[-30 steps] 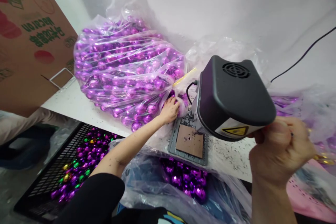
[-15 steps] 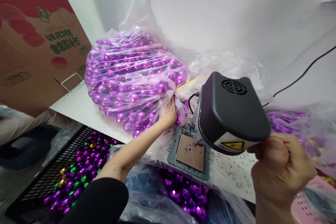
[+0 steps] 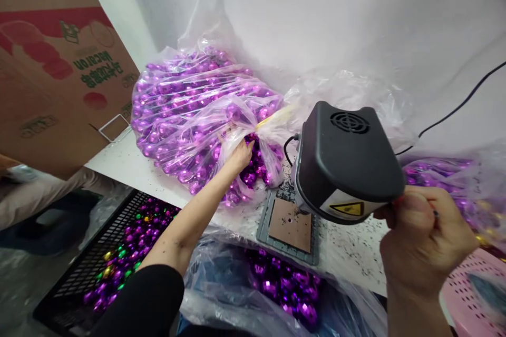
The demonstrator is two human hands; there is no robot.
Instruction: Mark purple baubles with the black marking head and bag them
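Observation:
A large clear plastic bag (image 3: 190,110) full of shiny purple faceted balls lies on the white table. My left hand (image 3: 238,154) reaches in at its opening, among the plastic and the balls; a finger points toward the balls and the others are partly hidden by film. Closed at the front of a black machine head with a vent and a yellow warning label (image 3: 351,163) is my right hand (image 3: 425,242); what it grips is hidden. Beneath the machine, a brown square plate (image 3: 291,225) with a small hole sits on a grey base.
A printed cardboard box (image 3: 59,79) stands at the left, above a black crate (image 3: 67,274) of coloured balls. Purple balls (image 3: 284,289) lie in plastic below the table's edge. A pink basket (image 3: 470,289) is at the right. A black cable (image 3: 454,112) crosses the wall.
My left hand has moved left and a little up, and the bag's opening shows more dark purple balls. My right hand stays at the machine. The view has shifted slightly.

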